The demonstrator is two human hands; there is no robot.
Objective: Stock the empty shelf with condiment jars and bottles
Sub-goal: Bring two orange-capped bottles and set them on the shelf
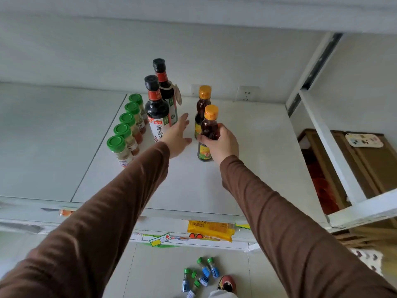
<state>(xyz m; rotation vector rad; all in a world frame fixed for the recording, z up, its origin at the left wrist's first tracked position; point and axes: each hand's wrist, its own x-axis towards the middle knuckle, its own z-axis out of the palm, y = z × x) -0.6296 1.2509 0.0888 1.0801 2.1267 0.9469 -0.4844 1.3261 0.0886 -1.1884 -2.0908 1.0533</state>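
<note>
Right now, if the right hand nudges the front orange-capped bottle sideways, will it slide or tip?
Probably tips: the front orange-capped bottle is tall and narrow on a smooth shelf. It looks full of dark liquid, so likely heavy. The right hand grips mid-body; pushing lower should be steadier.

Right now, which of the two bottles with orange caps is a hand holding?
The nearer orange-capped bottle, in front. The right hand is wrapped round its middle. The farther orange-capped bottle stands behind it with no hand on it.
</note>
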